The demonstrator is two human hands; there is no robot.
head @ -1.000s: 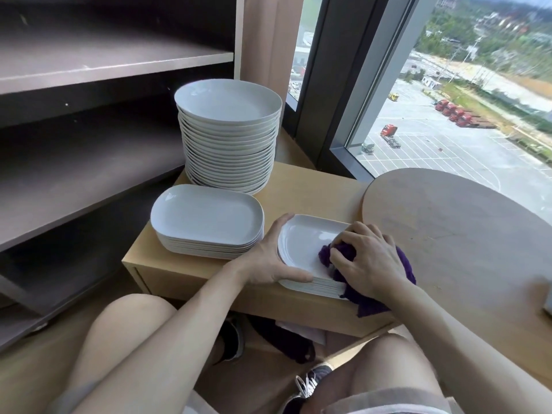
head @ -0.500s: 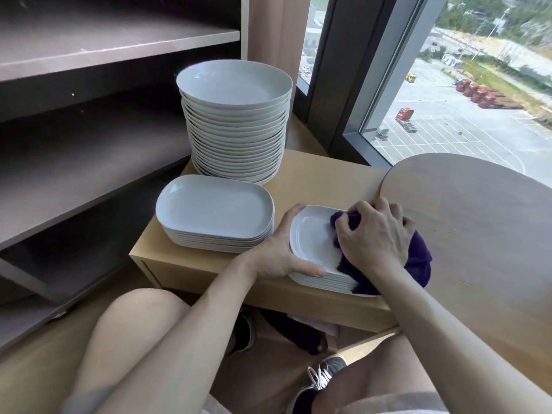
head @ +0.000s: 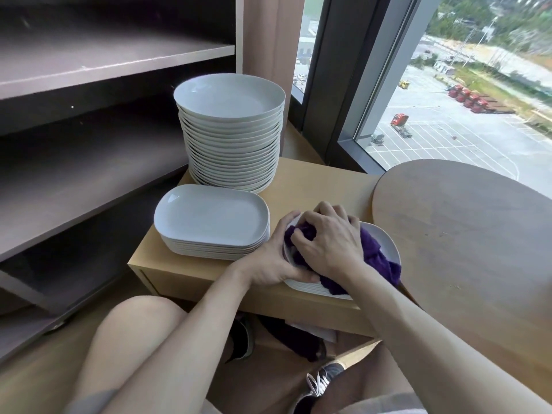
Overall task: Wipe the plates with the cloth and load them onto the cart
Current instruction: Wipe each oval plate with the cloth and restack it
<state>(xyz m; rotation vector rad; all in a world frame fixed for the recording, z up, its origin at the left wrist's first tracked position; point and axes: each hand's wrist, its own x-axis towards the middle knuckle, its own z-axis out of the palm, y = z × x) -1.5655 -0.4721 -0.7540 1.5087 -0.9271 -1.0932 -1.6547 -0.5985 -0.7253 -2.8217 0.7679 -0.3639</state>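
Note:
A small white plate tops a short stack at the front right of a low wooden cabinet. My left hand grips the stack's left rim, thumb over the front edge. My right hand holds a bunched purple cloth and presses it onto the plate's left part. The cloth covers most of the plate. A stack of white oblong plates lies to the left. Behind it rises a tall stack of round white plates.
Dark brown shelves stand at the left. A round wooden tabletop adjoins the cabinet at the right. A large window is behind. My knees and shoes are below the cabinet's front edge.
My right hand has slid the purple cloth leftward across the plate, toward my left hand. My left hand keeps its grip on the rim. The view has moved a little closer.

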